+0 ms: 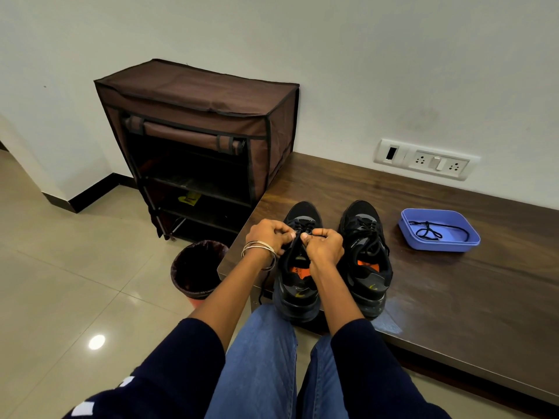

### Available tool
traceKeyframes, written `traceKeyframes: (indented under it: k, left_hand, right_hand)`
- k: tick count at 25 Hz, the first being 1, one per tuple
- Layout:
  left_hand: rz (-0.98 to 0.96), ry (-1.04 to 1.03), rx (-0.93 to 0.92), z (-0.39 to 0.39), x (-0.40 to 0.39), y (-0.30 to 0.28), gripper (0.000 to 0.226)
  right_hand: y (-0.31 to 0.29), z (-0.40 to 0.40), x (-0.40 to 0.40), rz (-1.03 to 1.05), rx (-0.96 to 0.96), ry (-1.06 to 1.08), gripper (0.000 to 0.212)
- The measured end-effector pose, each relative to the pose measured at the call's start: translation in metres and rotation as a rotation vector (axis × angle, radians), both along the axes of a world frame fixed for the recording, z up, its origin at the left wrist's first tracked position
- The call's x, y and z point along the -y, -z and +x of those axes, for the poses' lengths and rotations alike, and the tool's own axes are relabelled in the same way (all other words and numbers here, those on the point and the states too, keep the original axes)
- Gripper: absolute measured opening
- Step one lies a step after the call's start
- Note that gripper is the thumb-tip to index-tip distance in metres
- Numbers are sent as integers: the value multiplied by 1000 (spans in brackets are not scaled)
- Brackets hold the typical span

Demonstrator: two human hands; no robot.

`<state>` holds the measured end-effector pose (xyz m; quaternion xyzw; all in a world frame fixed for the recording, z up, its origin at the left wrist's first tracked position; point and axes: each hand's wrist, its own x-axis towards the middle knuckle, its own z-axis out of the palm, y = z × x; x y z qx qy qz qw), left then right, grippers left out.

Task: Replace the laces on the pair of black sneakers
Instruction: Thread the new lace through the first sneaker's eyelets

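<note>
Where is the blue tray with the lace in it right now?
In the head view, the blue tray sits on the wooden bench, right of the right sneaker, below the wall socket panel.

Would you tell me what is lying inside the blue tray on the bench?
Inside the blue tray lies one loose black lace, partly coiled, with an end trailing toward the right. The tray's near wall hides a strip of the floor behind it.

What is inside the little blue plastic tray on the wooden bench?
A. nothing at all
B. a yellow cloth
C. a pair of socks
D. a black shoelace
D, because a loose black shoelace lies curled inside the shallow blue plastic tray, which sits on the dark wooden bench to the right of the two black sneakers.
</note>
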<state>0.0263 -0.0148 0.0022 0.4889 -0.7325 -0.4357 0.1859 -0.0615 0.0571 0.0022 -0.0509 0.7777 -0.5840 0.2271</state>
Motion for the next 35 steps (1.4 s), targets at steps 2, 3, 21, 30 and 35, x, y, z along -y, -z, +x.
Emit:
traceKeyframes:
  k: [2,3,21,30,35]
  left_hand:
    - [7,-22,-6,-3,2,5,15]
    - [4,-38,-2,-4,2,5,15]
    - [780,-476,-984,-10,-10,-48,18]
    - [-18,-13,-300,16,11,-54,19]
    - [-202,159,256,6,-2,-17,7]
  right_hand:
    - [1,0,1,29,12,0,22]
    - [2,1,1,27,1,-22,20]
    - [-9,1,-21,438,-294,-160,75]
    - [-4,0,-22,287,-222,-80,66]
    - [-4,-3,-24,289,-159,-77,74]
